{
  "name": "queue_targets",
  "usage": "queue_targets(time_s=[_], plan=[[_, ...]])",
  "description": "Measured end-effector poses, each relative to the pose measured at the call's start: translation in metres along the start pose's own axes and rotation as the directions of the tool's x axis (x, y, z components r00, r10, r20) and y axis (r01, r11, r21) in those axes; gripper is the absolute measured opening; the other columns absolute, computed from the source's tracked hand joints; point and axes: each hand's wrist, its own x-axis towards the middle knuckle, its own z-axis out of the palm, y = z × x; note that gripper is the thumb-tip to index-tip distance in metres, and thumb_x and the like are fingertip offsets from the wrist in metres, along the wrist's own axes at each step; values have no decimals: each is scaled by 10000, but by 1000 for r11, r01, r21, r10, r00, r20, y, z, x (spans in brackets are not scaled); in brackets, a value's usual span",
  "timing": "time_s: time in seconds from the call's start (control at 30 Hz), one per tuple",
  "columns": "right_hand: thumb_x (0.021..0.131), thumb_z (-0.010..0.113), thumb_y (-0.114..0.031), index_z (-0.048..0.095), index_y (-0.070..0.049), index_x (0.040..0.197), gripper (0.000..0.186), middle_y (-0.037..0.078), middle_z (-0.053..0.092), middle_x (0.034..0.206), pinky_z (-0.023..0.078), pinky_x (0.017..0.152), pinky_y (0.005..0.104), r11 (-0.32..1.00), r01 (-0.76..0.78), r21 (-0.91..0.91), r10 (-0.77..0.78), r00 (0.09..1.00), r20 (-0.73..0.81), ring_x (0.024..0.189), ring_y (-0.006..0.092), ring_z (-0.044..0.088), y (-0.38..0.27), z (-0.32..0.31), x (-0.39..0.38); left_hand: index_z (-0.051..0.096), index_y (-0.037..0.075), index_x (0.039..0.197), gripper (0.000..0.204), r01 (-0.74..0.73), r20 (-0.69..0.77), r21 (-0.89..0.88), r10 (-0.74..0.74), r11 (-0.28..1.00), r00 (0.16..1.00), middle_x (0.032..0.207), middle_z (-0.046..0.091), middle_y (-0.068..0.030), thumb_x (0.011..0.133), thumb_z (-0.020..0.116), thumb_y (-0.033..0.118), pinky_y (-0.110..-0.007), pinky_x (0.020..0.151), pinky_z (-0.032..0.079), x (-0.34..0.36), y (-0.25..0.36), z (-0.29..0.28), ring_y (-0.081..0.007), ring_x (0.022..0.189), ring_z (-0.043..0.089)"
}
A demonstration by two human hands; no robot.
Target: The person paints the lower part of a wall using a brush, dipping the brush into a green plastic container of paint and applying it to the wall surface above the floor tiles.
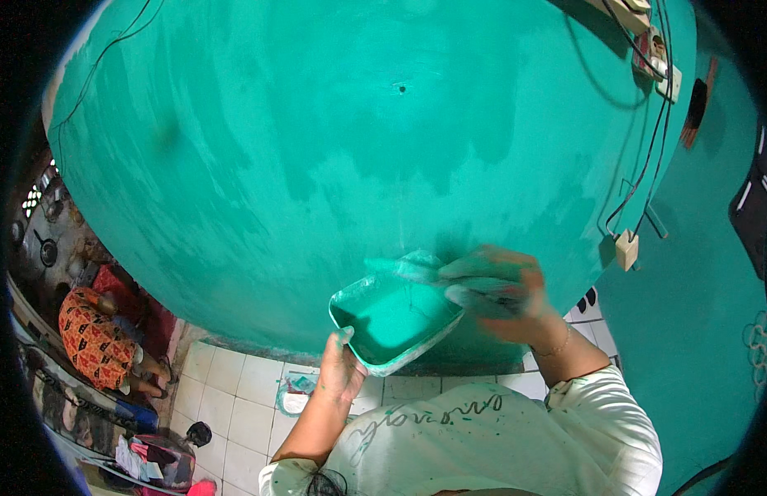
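Observation:
My left hand [342, 374] grips the near left corner of a rectangular paint container [404, 361], its thumb over the rim. Green paint [400, 318] lies inside, and the rim is smeared with it. My right hand [503, 289], blurred by motion and stained green, is closed around a paintbrush [404, 269]. The brush's paint-coated head points left above the far rim of the container; its handle is mostly hidden by the fingers. In front of me the wall [383, 165] is green, with darker, wet-looking patches over a lighter tone.
Black cables [656, 149] hang at the right, with a socket box [626, 250] low down. On the white tiled floor [234, 388] a clear plastic container [296, 397] lies near my left forearm. A person in orange patterned clothing [94, 339] is at the far left, beside household items.

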Motion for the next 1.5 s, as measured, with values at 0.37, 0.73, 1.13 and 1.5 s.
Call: queue_targets(time_s=[0.37, 0.73, 1.13, 1.5], plan=[[814, 638, -36, 593, 54, 1027, 236, 126, 651, 926, 508, 612, 263, 865, -141, 481, 303, 911, -279, 792, 170, 634, 15, 47, 35, 382, 33, 1278, 552, -123, 91, 45, 118, 991, 989, 1236, 518, -138, 866, 541, 365, -441, 771, 541, 3, 103, -12, -275, 1026, 598], [909, 541, -182, 553, 71, 1074, 302, 142, 624, 785, 473, 440, 252, 642, -304, 704, 626, 738, -252, 552, 161, 587, 42, 71, 52, 380, -16, 1295, 596, -158, 86, 11, 157, 987, 984, 1282, 485, -176, 843, 563, 325, -476, 896, 483, 8, 150, -19, -298, 1129, 535], [768, 645, -3, 645, -29, 1021, 254, 125, 654, 1030, 470, 863, 333, 721, -277, 635, 455, 881, -132, 930, 219, 632, 55, 78, 54, 415, -12, 1259, 574, -222, -22, -39, 221, 974, 975, 1246, 501, -148, 820, 598, 309, -448, 928, 452, 11, 144, -36, -279, 1125, 516], [740, 656, -159, 677, -87, 1001, 272, 138, 622, 1021, 501, 739, 383, 968, 229, 105, -252, 866, 432, 863, 317, 625, 45, 61, 101, 495, 28, 1217, 551, -389, -161, 15, 386, 921, 908, 1194, 547, -141, 780, 645, 327, -466, 942, 432, -4, 141, -31, -301, 1104, 522]])
